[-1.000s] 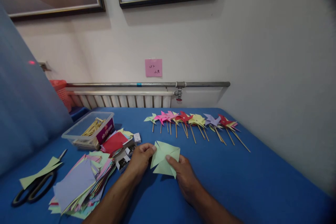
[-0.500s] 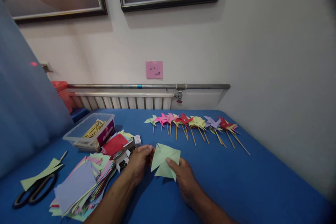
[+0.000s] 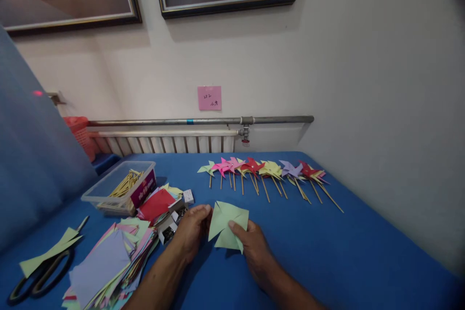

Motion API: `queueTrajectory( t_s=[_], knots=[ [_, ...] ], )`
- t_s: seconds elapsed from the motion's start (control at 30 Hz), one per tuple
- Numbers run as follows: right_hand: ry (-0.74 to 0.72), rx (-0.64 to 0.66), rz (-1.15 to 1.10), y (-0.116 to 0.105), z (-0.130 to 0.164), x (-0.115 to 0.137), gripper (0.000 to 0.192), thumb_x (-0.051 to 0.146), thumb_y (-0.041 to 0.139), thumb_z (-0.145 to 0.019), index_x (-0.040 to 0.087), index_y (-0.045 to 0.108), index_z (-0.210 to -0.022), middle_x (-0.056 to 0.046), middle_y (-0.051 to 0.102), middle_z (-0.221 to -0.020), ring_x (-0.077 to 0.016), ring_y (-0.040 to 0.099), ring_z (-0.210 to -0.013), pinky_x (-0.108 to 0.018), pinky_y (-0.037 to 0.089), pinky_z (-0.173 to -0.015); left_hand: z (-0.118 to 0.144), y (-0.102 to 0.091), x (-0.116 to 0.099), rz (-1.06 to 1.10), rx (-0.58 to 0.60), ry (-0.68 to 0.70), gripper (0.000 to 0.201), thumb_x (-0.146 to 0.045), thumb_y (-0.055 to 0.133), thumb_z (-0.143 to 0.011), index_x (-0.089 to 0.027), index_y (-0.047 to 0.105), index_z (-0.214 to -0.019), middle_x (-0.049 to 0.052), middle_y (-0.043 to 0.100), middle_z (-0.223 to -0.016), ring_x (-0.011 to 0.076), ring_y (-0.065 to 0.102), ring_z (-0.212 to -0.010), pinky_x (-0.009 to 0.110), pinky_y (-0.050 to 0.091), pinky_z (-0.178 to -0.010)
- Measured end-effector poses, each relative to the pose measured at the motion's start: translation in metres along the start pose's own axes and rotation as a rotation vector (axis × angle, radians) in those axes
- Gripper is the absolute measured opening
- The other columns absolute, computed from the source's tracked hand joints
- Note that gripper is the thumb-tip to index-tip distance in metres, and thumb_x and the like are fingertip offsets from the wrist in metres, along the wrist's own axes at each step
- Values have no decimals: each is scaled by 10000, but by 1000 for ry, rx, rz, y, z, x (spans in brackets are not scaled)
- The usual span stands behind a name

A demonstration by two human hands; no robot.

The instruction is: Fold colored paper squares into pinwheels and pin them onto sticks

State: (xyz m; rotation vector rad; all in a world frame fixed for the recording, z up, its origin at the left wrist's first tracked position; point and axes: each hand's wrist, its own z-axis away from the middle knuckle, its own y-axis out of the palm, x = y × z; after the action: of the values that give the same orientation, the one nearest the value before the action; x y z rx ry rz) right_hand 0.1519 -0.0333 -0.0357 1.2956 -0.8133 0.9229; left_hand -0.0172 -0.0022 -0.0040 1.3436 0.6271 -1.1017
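One slit pale-green paper square: above the blue tabletop, between both hands.
Right hand: thumb on top, pinching the right side.
Left hand: fingers curled by the left edge; cannot tell whether they grip.
Paper handling: probably light, easily creased, tearable at the slits; best held near the uncut middle.

Scissors on bench left, paper stack beside them, tub of sticks behind, pinwheels back right, paper square in front
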Motion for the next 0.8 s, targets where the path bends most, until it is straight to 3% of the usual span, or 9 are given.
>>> queueTrajectory(
  t_s=[0.33,0.5,0.8],
  knots=[
    [-2,22,-36,0,-1,-4,568,608,989,-697,161,837,-1012,-114,873,-947,-335,832,-864,-447,675,-847,2,4,-10,-51,-71,52,555,-607,990,-556,-153,708,-706,-4,621,-577,118,521,-516,259,367,-547],
    [-15,13,-12,-2,0,-5,558,606,984,-706,166,839,-1018,-116,872,-942,-336,831,-894,-428,670,-834,3,5,-9,-67,-62,75,519,-587,977,-578,-166,689,-671,-9,614,-554,115,506,-510,259,371,-546],
    [-21,6,12,-5,-3,-9,637,629,987,-687,149,839,-1080,-129,873,-962,-350,830,-927,-444,675,-848,4,6,-8,-58,-94,54,526,-544,1016,-518,-163,703,-703,-12,631,-551,122,528,-500,261,385,-540]
  ],
)
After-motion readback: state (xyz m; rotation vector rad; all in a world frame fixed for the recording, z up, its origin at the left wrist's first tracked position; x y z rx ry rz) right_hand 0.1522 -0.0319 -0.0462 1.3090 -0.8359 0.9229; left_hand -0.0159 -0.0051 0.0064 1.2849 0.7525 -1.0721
